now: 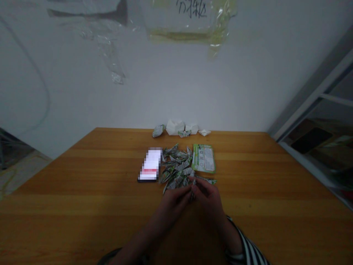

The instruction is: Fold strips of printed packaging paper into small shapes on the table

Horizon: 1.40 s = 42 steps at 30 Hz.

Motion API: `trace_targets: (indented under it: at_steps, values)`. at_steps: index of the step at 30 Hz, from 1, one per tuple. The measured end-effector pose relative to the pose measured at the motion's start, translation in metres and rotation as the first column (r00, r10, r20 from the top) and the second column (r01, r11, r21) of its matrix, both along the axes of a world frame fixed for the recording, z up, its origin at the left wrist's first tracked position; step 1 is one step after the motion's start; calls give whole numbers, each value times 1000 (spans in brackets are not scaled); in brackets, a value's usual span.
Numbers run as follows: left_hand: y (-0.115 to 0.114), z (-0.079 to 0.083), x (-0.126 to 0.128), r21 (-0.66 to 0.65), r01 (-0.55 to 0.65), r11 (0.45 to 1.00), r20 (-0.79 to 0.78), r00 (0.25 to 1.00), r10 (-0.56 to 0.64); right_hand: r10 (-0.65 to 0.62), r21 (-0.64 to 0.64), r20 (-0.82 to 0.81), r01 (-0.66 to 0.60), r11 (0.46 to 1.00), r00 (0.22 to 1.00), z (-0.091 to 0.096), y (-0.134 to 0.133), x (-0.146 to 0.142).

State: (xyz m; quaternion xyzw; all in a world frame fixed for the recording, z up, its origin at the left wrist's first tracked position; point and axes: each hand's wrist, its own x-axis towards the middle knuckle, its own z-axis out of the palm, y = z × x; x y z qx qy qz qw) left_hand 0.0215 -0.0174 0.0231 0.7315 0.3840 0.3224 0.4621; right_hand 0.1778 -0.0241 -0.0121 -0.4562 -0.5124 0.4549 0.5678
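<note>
My left hand [176,198] and my right hand [207,193] meet at the near side of a heap of folded paper pieces [176,163]. Between their fingertips is a small strip of folded paper [193,183], printed grey like those in the heap. Both hands are closed on it, and the fingers hide much of its shape. Just beyond my right hand lies a flat green-and-white printed packet [204,158]. To the left of the heap rests a phone [151,163] with its screen lit and blurred out.
Along the wooden table's [91,176] back edge sit crumpled white tissues [175,127], a crumpled printed paper [158,130] and a smaller printed scrap [184,133]. The white wall [193,88] rises right behind. A metal-framed shelf [322,132] stands at the right.
</note>
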Motion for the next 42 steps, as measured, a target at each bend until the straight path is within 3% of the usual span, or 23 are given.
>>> trace_targets:
  at_steps: [4, 9, 11, 13, 16, 18, 20, 25, 28, 30, 33, 37, 42]
  values:
    - [1, -9, 0, 11, -70, 997, -59, 996, 71, -24, 177, 236, -19, 984, 971, 0, -3, -1]
    - [3, -20, -3, -2, -214, 977, -2, 977, 214, -143, 392, 556, -106, 914, 819, -3, -7, -4]
    - [3, -17, -3, -103, -245, 964, 121, 959, 256, -187, 437, 540, -82, 896, 821, -4, -7, -3]
    - [3, -13, -3, -287, -224, 931, 242, 924, 297, -200, 439, 448, -19, 898, 871, -3, -7, -2]
    - [5, -7, -4, -545, -119, 830, 365, 858, 363, -185, 379, 321, 53, 924, 929, 0, -5, 0]
    - [6, -5, -4, -622, -68, 780, 411, 820, 399, -171, 355, 315, 52, 934, 934, 3, -5, 1]
    - [8, -2, -4, -614, -102, 783, 411, 805, 428, -153, 359, 339, 23, 933, 928, 6, -6, 1]
    - [9, 1, -3, -404, -353, 844, 291, 825, 484, 10, 263, 336, -104, 959, 942, 9, -14, -7]
    - [7, -3, -1, -329, -443, 834, 249, 811, 529, -24, 121, 220, -3, 993, 975, 9, -17, -13]
    - [3, -6, 2, -316, -469, 825, 254, 796, 550, -60, 55, 261, 47, 997, 964, 10, -16, -15]
    - [-2, -6, 7, -337, -419, 843, 317, 793, 520, -8, 59, 421, -19, 998, 907, 12, -16, -15]
    - [-5, 3, 9, -399, -260, 879, 389, 820, 419, 21, 154, 483, -108, 982, 876, 10, -16, -14]
    - [3, 11, 0, -391, -245, 887, 278, 888, 367, 3, 221, 540, -145, 964, 842, 6, -12, -8]
